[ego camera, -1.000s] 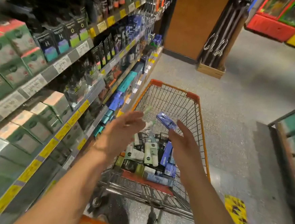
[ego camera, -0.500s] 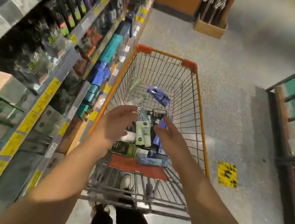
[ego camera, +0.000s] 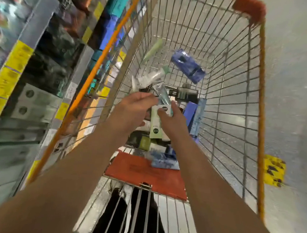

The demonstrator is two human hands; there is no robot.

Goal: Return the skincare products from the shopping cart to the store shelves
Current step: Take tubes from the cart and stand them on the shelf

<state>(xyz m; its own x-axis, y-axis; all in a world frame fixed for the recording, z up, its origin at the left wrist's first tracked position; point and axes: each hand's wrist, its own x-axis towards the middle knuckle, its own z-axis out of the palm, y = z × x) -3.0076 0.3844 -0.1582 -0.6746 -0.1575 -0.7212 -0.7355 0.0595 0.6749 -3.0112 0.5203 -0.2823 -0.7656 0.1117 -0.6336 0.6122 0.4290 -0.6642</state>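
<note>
Both my arms reach down into the cart (ego camera: 258,99); it has an orange rim and thin wire walls. My left hand (ego camera: 131,112) is low in the middle of the cart; my fingertips (ego camera: 150,96) touch a silver tube (ego camera: 162,93), and the fingers look bent round its end, but the picture is blurry, so I cannot tell if I really hold it. My right hand (ego camera: 172,120) is just beside the left one; my thumb (ego camera: 163,115) and fingers pinch a small white box (ego camera: 163,108) with a dark round mark on it. Under my hands is a heap of boxes and tubes; a pale green box (ego camera: 155,127) lies right below the white one; a tall blue box (ego camera: 197,118) leans on the right side of the heap; a dark bottle (ego camera: 184,93) lies behind it. Farther away in the cart a blue packet (ego camera: 188,65) lies tilted; a white tube with a green cap (ego camera: 152,77) is near it; a light green tube (ego camera: 153,50) leans on the left wire wall. A red flap (ego camera: 144,172) is at the near end of the cart. The shelves (ego camera: 35,39) are on my left, close to the cart; they hold dark boxes and blue boxes, with yellow tags (ego camera: 18,56) along the edges. A yellow sticker (ego camera: 274,171) is on the grey floor (ego camera: 299,72) to the right.
</note>
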